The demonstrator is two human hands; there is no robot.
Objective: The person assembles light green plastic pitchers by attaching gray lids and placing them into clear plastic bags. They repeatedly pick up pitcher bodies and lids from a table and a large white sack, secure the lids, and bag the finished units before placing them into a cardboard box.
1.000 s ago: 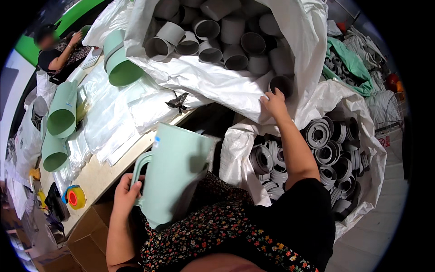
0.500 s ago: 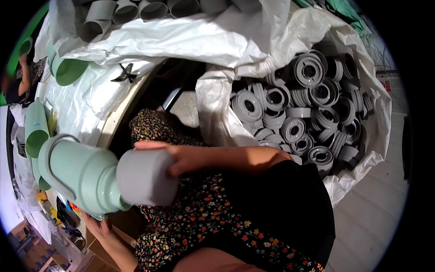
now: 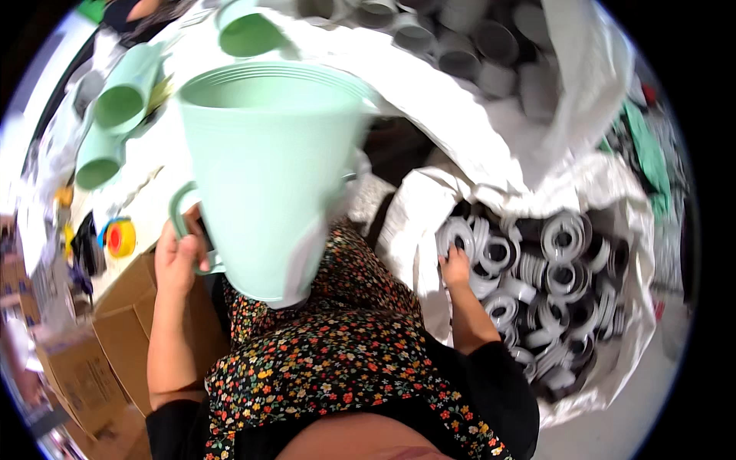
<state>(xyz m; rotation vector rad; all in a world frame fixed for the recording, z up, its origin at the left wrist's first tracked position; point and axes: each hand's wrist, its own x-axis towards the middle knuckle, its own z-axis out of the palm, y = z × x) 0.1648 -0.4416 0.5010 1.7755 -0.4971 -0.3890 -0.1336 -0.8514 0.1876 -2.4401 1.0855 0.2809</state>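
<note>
A large pale green plastic jug body (image 3: 261, 169) with a side handle is held up in front of me, its wide ribbed opening upward. My left hand (image 3: 180, 257) is closed round the handle. A greyish patch shows on its lower right side; I cannot tell whether that is a separate part. To the right, my right hand (image 3: 456, 266) reaches into a white woven sack (image 3: 418, 211). Its thumb and fingers are apart, against a grey ring-shaped plastic part (image 3: 458, 236) among several similar ones. No part is plainly gripped there.
Behind the jug, another white sack (image 3: 468, 130) holds grey plastic cups (image 3: 456, 57). Pale green tubular parts (image 3: 123, 107) lie on the table at left, near a yellow and red tape roll (image 3: 120, 238). Cardboard boxes (image 3: 123, 322) stand below the table's edge.
The jug has swung from lying sideways to upright, closer to view. My right hand has left the grey cup at its narrow end and moved right into the sack. My view has turned.
</note>
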